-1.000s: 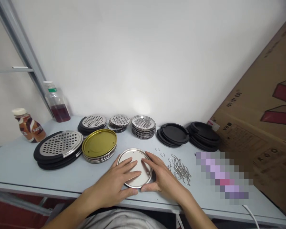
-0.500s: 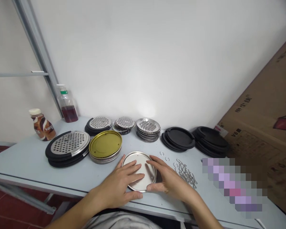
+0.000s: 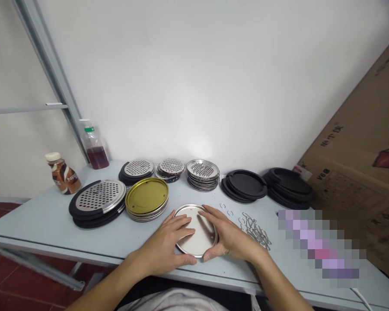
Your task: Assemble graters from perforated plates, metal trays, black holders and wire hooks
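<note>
A round, shallow steel disc lies flat on the pale blue table, near its front edge. My left hand covers its left side, with the fingers on top and the thumb at the lower rim. My right hand covers its right side, with the fingers across the top and the thumb at the lower right rim. Together the hands hide much of the disc. A stack of gold-faced lids sits just beyond my left hand, and a loose pile of wire clips lies beyond my right hand.
Along the back of the table stand perforated steel discs, perforated discs on black rings, and black rubber rings. Small metal rings lie nearby. Two bottles stand at far left. A cardboard box leans at right, beside a pixelated patch.
The view has shifted, so the table items sit further right in the frame. Both hands stay on the steel disc, and the disc stays flat on the table.
</note>
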Motion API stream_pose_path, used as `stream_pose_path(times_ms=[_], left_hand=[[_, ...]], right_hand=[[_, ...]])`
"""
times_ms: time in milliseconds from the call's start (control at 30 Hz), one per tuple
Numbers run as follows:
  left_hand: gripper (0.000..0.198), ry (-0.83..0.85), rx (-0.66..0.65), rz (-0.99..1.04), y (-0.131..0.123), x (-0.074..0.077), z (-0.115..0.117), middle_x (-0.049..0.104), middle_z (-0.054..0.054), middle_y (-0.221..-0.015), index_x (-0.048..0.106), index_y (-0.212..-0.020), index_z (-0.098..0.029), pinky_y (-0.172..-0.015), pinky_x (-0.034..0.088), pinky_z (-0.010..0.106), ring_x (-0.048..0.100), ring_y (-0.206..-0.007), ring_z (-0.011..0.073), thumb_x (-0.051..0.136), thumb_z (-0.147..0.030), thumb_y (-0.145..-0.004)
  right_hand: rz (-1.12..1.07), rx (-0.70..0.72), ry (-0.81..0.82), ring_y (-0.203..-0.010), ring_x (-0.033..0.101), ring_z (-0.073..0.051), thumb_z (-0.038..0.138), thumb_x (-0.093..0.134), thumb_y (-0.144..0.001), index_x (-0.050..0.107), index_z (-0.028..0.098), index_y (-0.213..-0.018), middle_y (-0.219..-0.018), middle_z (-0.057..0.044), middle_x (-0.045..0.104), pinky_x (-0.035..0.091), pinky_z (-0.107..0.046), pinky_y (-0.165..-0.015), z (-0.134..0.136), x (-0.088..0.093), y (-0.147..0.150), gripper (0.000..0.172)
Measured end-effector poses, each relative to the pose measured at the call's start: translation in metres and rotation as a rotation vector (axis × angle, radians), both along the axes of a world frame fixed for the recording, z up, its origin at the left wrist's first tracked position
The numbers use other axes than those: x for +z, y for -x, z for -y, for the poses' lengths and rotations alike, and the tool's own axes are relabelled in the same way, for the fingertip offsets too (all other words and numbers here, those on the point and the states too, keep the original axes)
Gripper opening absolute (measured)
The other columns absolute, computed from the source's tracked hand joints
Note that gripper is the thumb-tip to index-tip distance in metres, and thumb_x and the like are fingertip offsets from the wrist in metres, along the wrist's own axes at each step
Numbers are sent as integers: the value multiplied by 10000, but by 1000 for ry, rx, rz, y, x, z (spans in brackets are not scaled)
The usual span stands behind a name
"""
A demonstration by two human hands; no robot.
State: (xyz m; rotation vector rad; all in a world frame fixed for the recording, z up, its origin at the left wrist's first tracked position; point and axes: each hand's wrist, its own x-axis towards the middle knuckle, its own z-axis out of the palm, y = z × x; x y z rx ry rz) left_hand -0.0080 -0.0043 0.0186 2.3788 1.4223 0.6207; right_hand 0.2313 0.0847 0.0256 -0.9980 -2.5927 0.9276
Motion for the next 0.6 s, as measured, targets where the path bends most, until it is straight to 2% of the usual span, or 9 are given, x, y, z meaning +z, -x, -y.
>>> stream_pose_path(times_ms=[100,467,600], left_hand=[[650,-8,-16,-2,-1,1,0,521,132,-1453,633,-1283,-233,-1197,194,559,446,-1372,309,803,-504,-718],[635,-3,-43,-29,1,3,1,492,135,-1478,606,-1318,-243,-1195,179,560,425,-1388,302,739,-548,-777],[629,-7,-56,4,2,1,1,496,136,-1475,609,-1313,-253,-1196,174,554,431,-1385,305,742,-551,-775]], right_hand=[[27,-10,-3,-1470,188,-396,686,819,-519,462,163,-1451,-1598,-209,217,197,-534,-1179,0,1,0,1127],[47,-15,-13,-1475,172,-392,708,806,-517,449,141,-1457,-1598,-221,205,200,-522,-1182,2,1,0,1154],[31,-26,3,-1463,224,-383,697,801,-548,483,160,-1436,-1593,-205,236,241,-503,-1170,1,6,-1,1085]])
